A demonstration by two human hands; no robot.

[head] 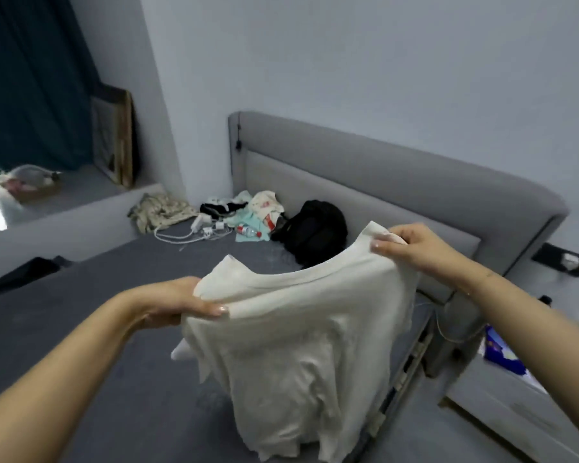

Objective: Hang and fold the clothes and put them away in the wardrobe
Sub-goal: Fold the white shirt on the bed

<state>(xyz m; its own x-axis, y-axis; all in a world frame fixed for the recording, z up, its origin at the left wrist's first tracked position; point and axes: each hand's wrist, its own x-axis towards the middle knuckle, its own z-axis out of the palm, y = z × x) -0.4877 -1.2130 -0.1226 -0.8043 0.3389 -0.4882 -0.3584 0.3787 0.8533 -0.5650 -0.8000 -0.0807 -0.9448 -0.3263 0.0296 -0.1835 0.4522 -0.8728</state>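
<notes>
A cream white T-shirt [301,345] hangs in the air above the grey bed [91,329], its neckline sagging between my hands. My left hand [181,304] pinches the shirt's left shoulder, thumb on top of the cloth. My right hand [415,248] grips the right shoulder, held higher and farther right. The shirt's hem drapes down toward the bed's right edge. No hanger or wardrobe is in view.
Near the grey headboard [381,168] lie a pile of loose clothes [258,208], a black bag [315,232], a plastic bottle [248,231], white chargers with cables [201,227] and a patterned cloth [159,212]. A dark garment [24,272] sits at the bed's left edge.
</notes>
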